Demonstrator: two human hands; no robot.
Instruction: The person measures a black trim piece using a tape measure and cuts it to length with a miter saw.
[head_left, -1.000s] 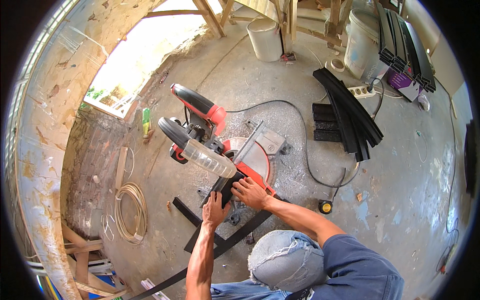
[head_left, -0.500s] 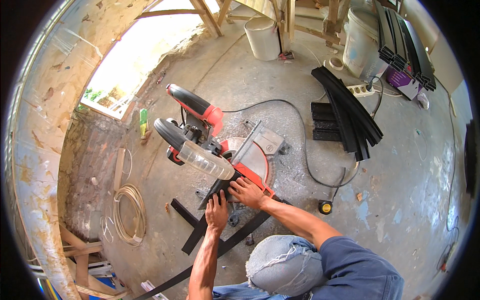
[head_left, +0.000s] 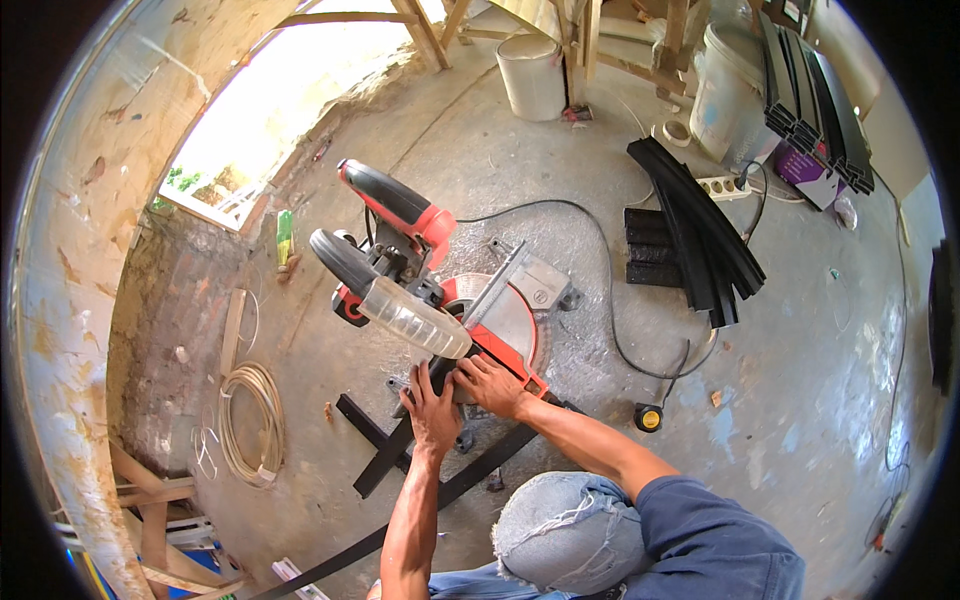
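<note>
Now the left hand (head_left: 432, 408) had moved up the black profile (head_left: 439, 371), its fingers more spread and nearly meeting the right hand (head_left: 487, 385); half a second earlier they lay lower. The right hand had shifted only slightly. The profile lay on the base of the red miter saw (head_left: 425, 290), near the tip of its clear guard (head_left: 418, 318). Both hands bent over it from above; with their undersides hidden, how firmly either gripped could not be told. The shift suggested small adjustments to the piece's position.
</note>
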